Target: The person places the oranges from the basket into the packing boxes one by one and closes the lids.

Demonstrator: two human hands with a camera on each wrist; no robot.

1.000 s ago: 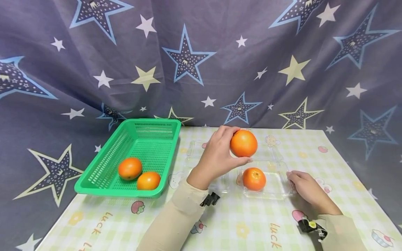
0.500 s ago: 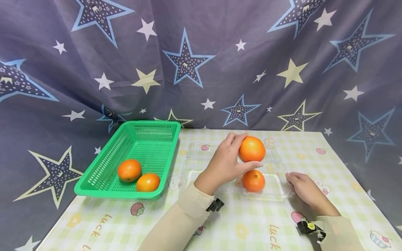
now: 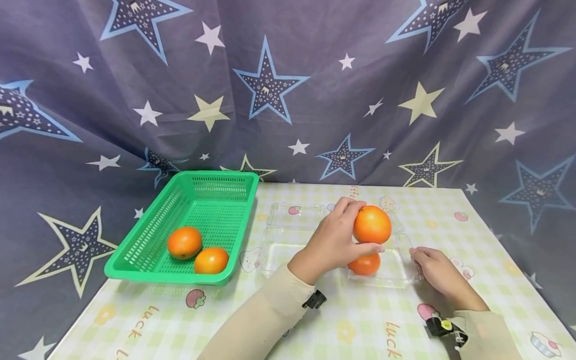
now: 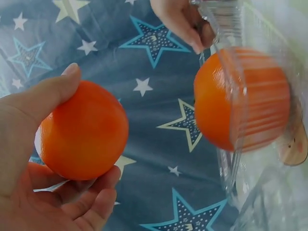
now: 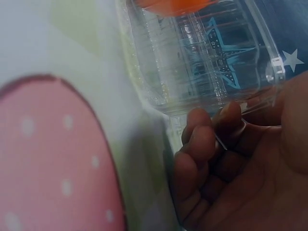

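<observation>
My left hand [image 3: 332, 241] grips an orange [image 3: 372, 224] between thumb and fingers, above the clear plastic box [image 3: 396, 267]. Inside the box's left end sits another orange [image 3: 365, 266], partly hidden by my left thumb in the head view. The left wrist view shows the held orange [image 4: 84, 131] apart from the orange in the box [image 4: 240, 99], which shows through the ribbed wall. At the box's right end my right hand [image 3: 443, 275] pinches its edge; in the right wrist view its curled fingers [image 5: 195, 144] lie against the clear wall [image 5: 192, 103].
A green basket [image 3: 245, 225] stands on the left of the table with two oranges [image 3: 185, 243] in its near end. More clear plastic packaging [image 3: 281, 255] lies left of and behind the box. A starry curtain [image 3: 288, 125] hangs behind the checked tablecloth [image 3: 346, 305].
My left hand has moved right and down with its orange, which now partly covers the orange in the box. My right hand has stayed at the box's edge.
</observation>
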